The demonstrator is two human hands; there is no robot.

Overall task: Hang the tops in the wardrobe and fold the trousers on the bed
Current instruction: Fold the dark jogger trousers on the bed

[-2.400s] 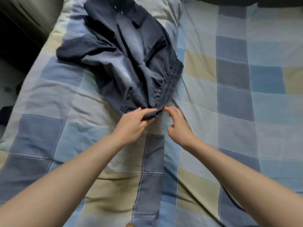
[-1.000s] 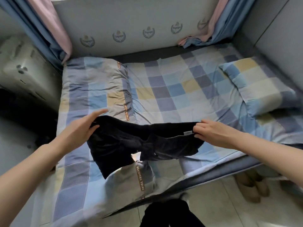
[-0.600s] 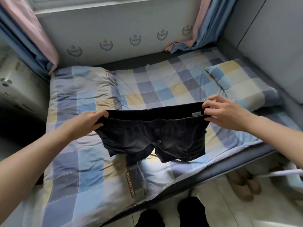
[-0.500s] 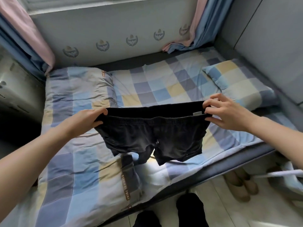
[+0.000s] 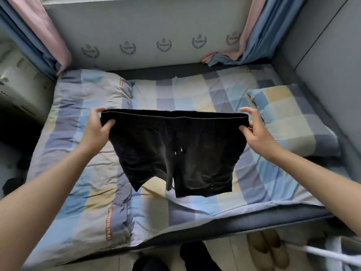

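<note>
A pair of dark shorts (image 5: 175,149) hangs spread out in the air above the bed (image 5: 195,94), waistband on top and both legs pointing down. My left hand (image 5: 97,128) pinches the waistband's left end. At the waistband's right end my right hand (image 5: 254,130) pinches it between thumb and fingers. Two small drawstring tips show at the middle of the shorts. No tops and no wardrobe are in view.
The bed carries a checked blue, yellow and grey sheet, a folded quilt (image 5: 86,153) at the left and a pillow (image 5: 293,118) at the right. Curtains (image 5: 254,36) hang at both back corners. Slippers (image 5: 267,249) lie on the floor by the bed's front edge.
I have lifted the shorts off the bed and stood back. Over the last half second my hands moved apart and stretched the waistband straight, so the shorts hang flat.
</note>
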